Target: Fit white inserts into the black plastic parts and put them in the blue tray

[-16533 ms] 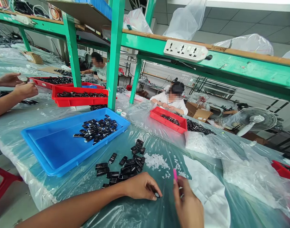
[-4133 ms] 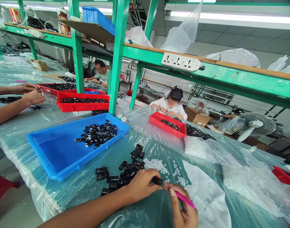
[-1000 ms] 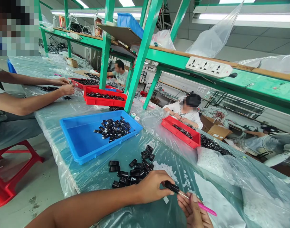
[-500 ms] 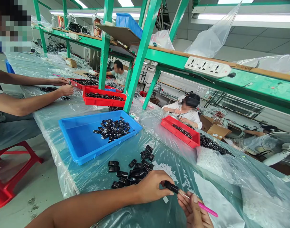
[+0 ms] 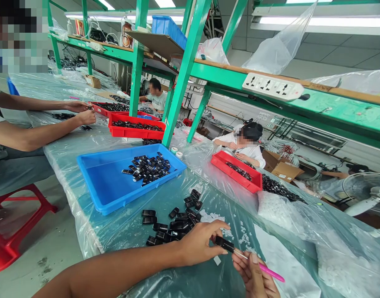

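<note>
Between the thumb and fingers of my left hand (image 5: 197,246) is a small glossy black plastic housing (image 5: 224,244), held tilted above the table. My right hand (image 5: 255,275) pinches a pink-handled pick (image 5: 272,273), whose thin metal shaft reaches to the near end of the housing. Whether the tip is inside it I cannot tell. Just beyond my left hand lies a loose pile of similar black housings (image 5: 179,223). Small white bits (image 5: 213,217) are scattered beside the pile, and one white square piece (image 5: 217,260) lies below the held housing.
A blue tray (image 5: 104,194) with black housings stands behind the pile. Red bins (image 5: 136,131) stand farther back, another red bin (image 5: 236,171) to the right. Green shelf posts (image 5: 185,78) rise from the table. Clear bags (image 5: 283,211) and a white sheet (image 5: 286,265) lie right. Co-workers sit around.
Almost nothing differs. The index finger of my left hand has lifted slightly off the black housing, and the pink-handled pick has shifted a little to the left.
</note>
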Demonstrator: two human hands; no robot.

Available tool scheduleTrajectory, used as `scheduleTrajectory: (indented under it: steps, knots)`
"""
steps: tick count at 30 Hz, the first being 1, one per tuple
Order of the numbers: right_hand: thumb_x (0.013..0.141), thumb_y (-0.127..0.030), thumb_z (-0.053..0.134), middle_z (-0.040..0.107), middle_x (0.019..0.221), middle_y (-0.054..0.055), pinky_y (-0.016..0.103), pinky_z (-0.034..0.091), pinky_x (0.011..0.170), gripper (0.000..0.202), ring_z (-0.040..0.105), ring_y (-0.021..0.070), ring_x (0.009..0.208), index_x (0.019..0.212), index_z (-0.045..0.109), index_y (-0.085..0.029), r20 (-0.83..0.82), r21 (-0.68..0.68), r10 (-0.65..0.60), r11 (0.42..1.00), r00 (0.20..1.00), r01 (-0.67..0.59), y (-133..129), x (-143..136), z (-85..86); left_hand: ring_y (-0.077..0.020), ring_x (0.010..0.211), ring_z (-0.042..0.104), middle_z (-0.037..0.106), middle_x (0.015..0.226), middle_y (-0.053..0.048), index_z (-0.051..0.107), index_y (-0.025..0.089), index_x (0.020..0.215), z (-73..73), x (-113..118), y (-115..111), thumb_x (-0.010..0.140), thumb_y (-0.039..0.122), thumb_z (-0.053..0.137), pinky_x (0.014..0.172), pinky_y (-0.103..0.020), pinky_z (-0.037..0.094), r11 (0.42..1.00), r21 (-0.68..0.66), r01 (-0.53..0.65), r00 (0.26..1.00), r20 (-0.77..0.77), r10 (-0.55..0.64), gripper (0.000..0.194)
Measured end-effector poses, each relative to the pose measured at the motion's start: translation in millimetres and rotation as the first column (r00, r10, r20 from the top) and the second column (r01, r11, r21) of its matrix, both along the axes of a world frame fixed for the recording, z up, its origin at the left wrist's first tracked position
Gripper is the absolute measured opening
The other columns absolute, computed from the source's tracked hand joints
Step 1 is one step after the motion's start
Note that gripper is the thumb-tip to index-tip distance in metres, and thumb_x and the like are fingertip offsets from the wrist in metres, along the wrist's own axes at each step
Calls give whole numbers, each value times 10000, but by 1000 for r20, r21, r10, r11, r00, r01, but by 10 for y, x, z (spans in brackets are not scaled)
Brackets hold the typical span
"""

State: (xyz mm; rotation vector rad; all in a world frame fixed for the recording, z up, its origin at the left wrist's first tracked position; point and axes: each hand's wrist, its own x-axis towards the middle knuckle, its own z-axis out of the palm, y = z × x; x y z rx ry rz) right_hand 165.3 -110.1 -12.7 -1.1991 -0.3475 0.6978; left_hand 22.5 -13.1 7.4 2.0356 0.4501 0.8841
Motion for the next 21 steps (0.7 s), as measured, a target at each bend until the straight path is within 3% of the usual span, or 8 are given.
scheduleTrajectory:
  steps: [4, 12, 21]
  knots:
    - [622, -424, 761, 716, 754, 64, 233, 568, 592, 409, 687, 202, 676, 853, 619, -117, 7, 7, -4, 1000, 1000, 4, -4, -7, 7, -144, 746, 532, 603, 861, -9, 508, 234, 1178, 16, -3, 0, 739, 278, 669, 598, -183, 397, 1000, -3, -15, 1000, -13, 15, 470]
    - [659, -429, 732, 713, 751, 66, 234, 555, 606, 365, 683, 188, 652, 829, 617, -128, 54, 64, -2, 998, 999, -1, -10, -50, 39, -140, 734, 536, 604, 817, 5, 506, 221, 1157, 10, 12, 3, 743, 281, 664, 660, -197, 408, 1000, -3, -8, 1000, 5, 8, 447]
    - [673, -425, 726, 717, 754, 43, 224, 555, 622, 353, 680, 173, 672, 838, 612, -134, 83, 39, 3, 999, 997, -6, -18, -59, 42, -145, 742, 547, 619, 843, -4, 502, 212, 1168, -14, 20, 9, 754, 285, 652, 683, -206, 411, 1000, 26, 1, 1000, 7, -1, 446]
